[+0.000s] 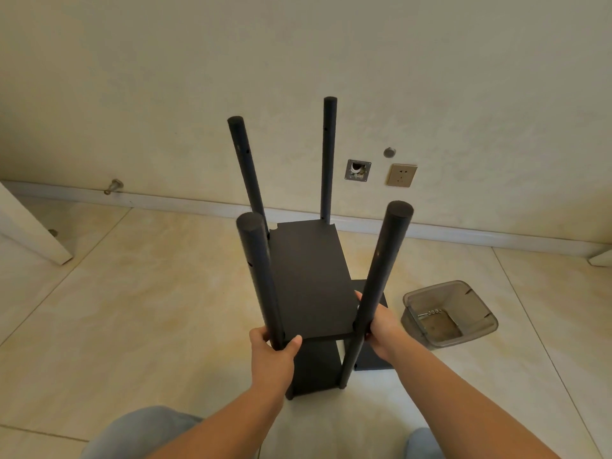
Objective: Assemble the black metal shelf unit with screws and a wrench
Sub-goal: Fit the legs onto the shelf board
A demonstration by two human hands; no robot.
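The black shelf unit stands upright on the tiled floor in front of me, with several round black posts rising toward the camera. A black shelf board [309, 279] sits between the posts, above a lower board [316, 369]. My left hand [273, 354] grips the near left post [260, 279] at the board's corner, thumb on the board's edge. My right hand [379, 324] holds the near right post [381, 273] at the board's other near corner. A wrench and washers [429, 313] lie in a clear plastic tub [477, 329].
Another black board [372, 359] lies flat on the floor behind the unit's right side. The tub stands to the right. A wall with a socket [401, 175] and an open wall box [357, 170] runs close behind. My knees [145, 432] are at the bottom edge.
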